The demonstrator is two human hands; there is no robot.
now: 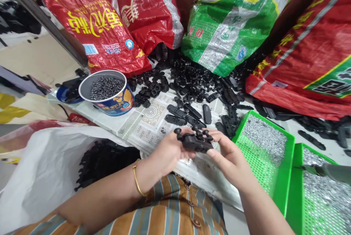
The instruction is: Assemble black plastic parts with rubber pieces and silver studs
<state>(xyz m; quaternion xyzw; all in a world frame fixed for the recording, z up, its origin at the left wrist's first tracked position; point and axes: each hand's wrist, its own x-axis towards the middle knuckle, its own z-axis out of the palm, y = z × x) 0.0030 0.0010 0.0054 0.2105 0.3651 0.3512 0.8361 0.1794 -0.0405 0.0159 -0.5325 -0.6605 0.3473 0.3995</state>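
Both hands meet in front of me, just above the table's near edge. A black plastic part with small knobs [196, 142] is gripped between them. My left hand [170, 150] holds its left end, with fingers partly hidden beneath it. The right end lies between the thumb and fingers of my right hand [229, 158]. Just beyond, flat black plastic strips [177, 111] lie scattered on the patterned tabletop [149, 129]. Behind them spreads a pile of small black parts [189, 81].
A blue tub [113, 99] of small dark pieces stands left. Two green trays [290, 161] with small silvery pieces sit right, a grey tool [326, 171] over one. Red sacks [104, 44] and a green sack [222, 41] line the back. A white bag [49, 161] holds black parts.
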